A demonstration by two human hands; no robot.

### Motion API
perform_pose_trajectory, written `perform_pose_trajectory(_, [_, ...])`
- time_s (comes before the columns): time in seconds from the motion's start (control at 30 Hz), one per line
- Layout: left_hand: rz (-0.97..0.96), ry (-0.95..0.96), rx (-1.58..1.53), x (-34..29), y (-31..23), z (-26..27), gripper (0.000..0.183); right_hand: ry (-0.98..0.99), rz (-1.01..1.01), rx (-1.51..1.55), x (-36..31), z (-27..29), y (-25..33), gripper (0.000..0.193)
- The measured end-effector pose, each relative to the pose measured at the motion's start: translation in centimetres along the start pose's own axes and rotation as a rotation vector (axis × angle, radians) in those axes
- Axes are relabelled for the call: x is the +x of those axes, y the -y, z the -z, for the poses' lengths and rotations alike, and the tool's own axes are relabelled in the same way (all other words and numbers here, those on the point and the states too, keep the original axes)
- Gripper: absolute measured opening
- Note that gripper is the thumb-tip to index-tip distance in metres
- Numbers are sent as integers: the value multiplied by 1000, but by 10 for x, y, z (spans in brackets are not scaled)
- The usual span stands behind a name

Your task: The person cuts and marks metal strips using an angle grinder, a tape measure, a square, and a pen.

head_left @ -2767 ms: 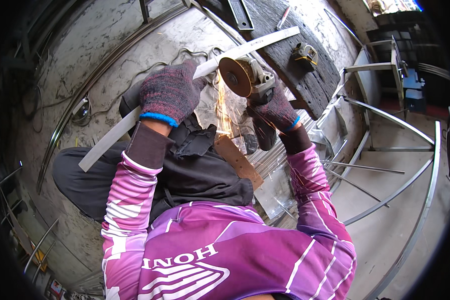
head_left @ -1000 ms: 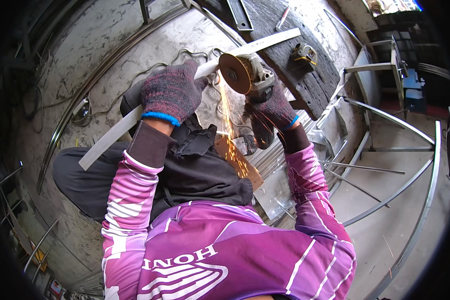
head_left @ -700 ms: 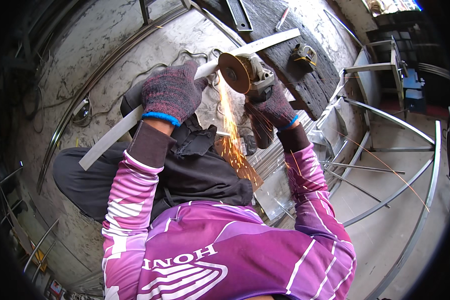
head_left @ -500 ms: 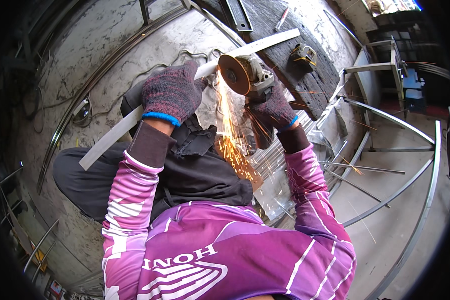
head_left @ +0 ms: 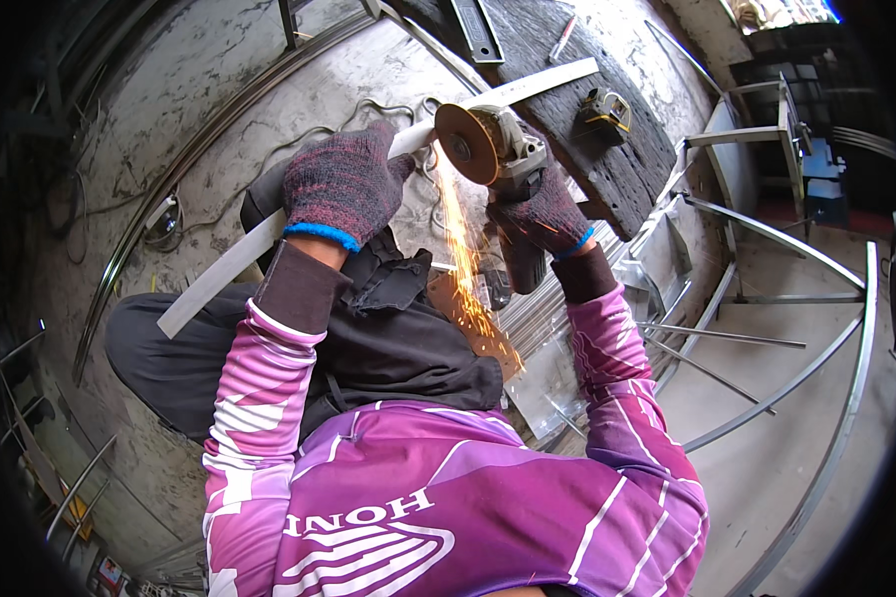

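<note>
My gloved left hand (head_left: 340, 184) is closed around a long flat metal bar (head_left: 224, 276), which slants from lower left up to the right. The bar's far end rests over a dark wooden plank (head_left: 607, 149). In my gloved right hand (head_left: 546, 211) is an angle grinder (head_left: 513, 149), gripped by its body. Its reddish-brown disc (head_left: 465, 145) meets the bar's edge just right of my left hand. A stream of orange sparks (head_left: 458, 254) falls from the contact toward a brown sheet (head_left: 483, 333) beside my leg.
On the plank lie a tape measure (head_left: 604, 114), a pen (head_left: 561, 38) and a dark metal square (head_left: 476, 32). A cable (head_left: 299, 139) snakes over the floor behind my left hand. Curved metal frames (head_left: 846, 398) stand at right; long bent tubes (head_left: 169, 179) arc at left.
The spark stream has become narrower, and fewer stray sparks fly to the right. The grinder has shifted very slightly; my left hand and the bar stay in place.
</note>
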State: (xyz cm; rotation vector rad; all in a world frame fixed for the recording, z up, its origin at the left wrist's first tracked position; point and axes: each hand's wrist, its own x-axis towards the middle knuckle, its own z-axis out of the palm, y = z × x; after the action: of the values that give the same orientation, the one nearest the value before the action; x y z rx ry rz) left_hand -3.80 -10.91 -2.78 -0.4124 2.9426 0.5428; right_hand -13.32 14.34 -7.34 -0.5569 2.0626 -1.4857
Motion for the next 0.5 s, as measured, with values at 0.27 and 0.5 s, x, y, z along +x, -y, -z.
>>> perform_pose_trajectory(0.27, [-3,-19,4,-1,0,-1,41,-33,-2,49,0,-2,-5,100])
perform_pose_trajectory(0.5, [-14,-30,3,-1,2,-2,41,-19,21,41,0,-2,-9,111])
